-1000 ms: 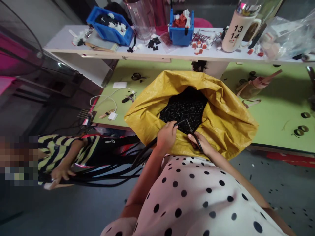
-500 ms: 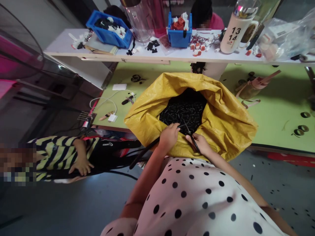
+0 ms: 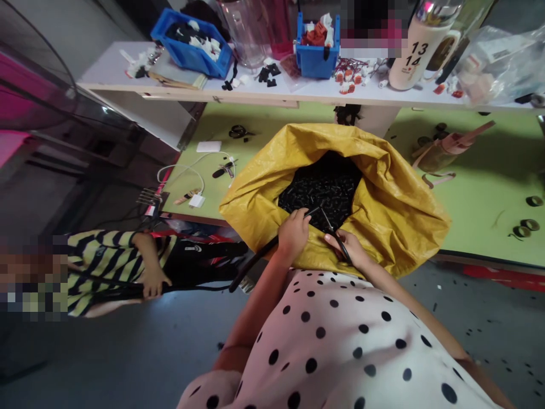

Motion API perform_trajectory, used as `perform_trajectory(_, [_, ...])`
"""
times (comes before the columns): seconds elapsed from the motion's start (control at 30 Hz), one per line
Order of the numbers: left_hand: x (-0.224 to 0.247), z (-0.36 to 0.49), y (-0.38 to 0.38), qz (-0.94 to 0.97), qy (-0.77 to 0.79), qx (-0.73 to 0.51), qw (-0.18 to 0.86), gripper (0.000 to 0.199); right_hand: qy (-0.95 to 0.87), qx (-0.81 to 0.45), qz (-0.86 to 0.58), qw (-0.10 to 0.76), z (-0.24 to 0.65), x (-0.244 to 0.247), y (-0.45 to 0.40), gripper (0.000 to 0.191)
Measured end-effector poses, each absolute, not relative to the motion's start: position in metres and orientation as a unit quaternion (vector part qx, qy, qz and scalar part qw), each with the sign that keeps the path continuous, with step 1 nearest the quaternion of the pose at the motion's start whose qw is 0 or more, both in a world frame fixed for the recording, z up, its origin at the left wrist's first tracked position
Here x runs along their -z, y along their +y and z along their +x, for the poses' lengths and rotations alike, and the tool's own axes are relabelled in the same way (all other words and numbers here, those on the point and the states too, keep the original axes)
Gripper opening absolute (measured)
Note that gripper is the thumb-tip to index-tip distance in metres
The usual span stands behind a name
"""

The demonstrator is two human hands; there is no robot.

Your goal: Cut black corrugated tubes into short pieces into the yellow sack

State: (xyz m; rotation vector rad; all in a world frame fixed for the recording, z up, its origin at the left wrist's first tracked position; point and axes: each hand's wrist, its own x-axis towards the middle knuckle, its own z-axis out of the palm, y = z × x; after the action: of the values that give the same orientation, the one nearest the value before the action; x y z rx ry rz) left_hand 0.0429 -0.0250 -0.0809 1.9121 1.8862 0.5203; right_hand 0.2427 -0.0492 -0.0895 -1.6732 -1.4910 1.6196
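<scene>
Black tubing [image 3: 258, 255], head view, sits in our left hand [image 3: 293, 232], fingers curled round it, long axis slanting from lower left to upper right, its short free end poking up-right past the fingertips over the yellow sack [image 3: 404, 213]. Our right hand [image 3: 349, 249], just right of and below that end, has its fingers closed on the dark handles of the scissors [image 3: 343, 251], blades angled up-left toward the tip; we can't tell if they touch. Short black pieces [image 3: 313, 190] lie inside the sack, left hand nearer the tubing.
</scene>
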Motion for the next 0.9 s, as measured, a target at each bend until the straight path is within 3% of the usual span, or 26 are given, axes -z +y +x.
perform_trajectory(0.47, [0.077, 0.046, -0.034, 0.744, 0.617, -0.159, 0.204, 0.025, -0.56, -0.499, -0.636, 0.181, 0.24, 0.096, -0.044, 0.067])
perform_trajectory(0.9, [0.076, 0.048, -0.023, 0.678, 0.671, -0.221, 0.203, 0.023, -0.561, -0.554, -0.594, 0.16, 0.244, 0.082, -0.044, 0.06])
